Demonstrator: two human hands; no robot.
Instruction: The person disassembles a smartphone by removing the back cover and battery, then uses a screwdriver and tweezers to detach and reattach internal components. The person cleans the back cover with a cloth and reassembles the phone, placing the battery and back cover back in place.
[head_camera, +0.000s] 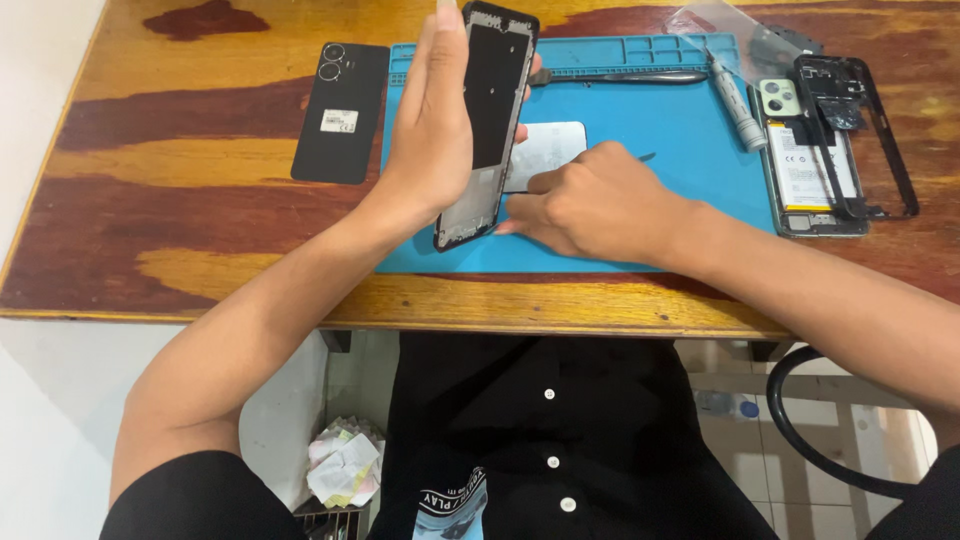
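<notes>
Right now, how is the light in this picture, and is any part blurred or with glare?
Head view: even, soft light with weak shadows under the right hand on the blue mat; mild glare on the varnished wooden table and on the clear film at the top; the left hand and the black phone frame are sharp; edges bend slightly from the wide lens.

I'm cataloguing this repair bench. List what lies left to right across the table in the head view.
Black phone back cover → left hand holding a black phone frame upright → right hand on the blue mat → grey screwdriver → opened phone with exposed battery → loose black frame.
</notes>
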